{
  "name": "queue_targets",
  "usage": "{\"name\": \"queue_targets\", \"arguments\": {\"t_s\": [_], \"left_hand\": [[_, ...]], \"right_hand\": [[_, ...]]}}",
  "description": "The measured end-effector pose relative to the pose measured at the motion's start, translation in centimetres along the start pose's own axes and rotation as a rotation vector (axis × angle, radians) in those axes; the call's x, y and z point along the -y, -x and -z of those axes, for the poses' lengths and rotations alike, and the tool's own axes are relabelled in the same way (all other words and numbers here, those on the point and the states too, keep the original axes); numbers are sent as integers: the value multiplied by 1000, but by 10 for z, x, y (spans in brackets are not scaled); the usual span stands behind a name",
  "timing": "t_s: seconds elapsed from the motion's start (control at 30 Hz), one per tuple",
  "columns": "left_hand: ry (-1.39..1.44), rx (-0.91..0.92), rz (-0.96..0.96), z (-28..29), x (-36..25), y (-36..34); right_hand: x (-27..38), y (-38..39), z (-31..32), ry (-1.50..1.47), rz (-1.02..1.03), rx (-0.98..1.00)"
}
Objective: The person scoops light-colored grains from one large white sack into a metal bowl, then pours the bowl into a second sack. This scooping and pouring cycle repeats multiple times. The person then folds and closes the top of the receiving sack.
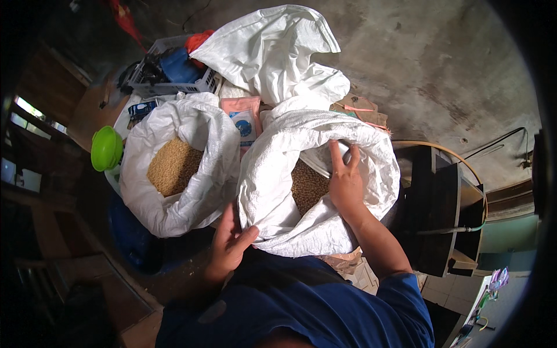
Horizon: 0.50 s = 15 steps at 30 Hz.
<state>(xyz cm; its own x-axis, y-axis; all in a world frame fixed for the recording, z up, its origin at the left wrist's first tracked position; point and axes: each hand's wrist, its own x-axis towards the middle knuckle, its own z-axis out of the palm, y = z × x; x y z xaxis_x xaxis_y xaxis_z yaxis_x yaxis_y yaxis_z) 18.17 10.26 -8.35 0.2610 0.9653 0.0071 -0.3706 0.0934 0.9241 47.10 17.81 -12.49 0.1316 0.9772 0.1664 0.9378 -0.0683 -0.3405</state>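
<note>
A white woven sack (pixel 262 168) stands in front of me, its mouth rolled open over brown, bean-like grains (pixel 307 187). Inside it, against the right wall, rests a shiny metal bowl (pixel 315 160), partly covered by my hand and the sack's folds. My right hand (pixel 346 182) reaches over this bowl with two fingers spread on it; its thumb is hidden. At the sack's lower left side is my left hand (pixel 230 240), thumb apart from the fingers, which lie flat against the sack. To the left, a second white sack (pixel 139 168) holds paler tan grains (pixel 170 165).
A bright green plastic bowl (pixel 106 148) sits left of the second sack. Behind are a grey crate (pixel 168 88) of odds and ends, a pink packet (pixel 243 119) and a crumpled white sack (pixel 272 55). Dark wooden shelving (pixel 441 200) and a hose (pixel 464 229) stand right.
</note>
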Motion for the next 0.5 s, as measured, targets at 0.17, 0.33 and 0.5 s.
{"name": "queue_targets", "arguments": {"t_s": [0.17,0.33,0.5], "left_hand": [[-233,-103,0,64,86,32],[-718,63,16,111,207,54],[-407,107,187,119,239,43]], "right_hand": [[5,3,-11,-114,-48,153],[12,12,-9,-190,-133,258],[20,20,-7,-233,-153,277]]}}
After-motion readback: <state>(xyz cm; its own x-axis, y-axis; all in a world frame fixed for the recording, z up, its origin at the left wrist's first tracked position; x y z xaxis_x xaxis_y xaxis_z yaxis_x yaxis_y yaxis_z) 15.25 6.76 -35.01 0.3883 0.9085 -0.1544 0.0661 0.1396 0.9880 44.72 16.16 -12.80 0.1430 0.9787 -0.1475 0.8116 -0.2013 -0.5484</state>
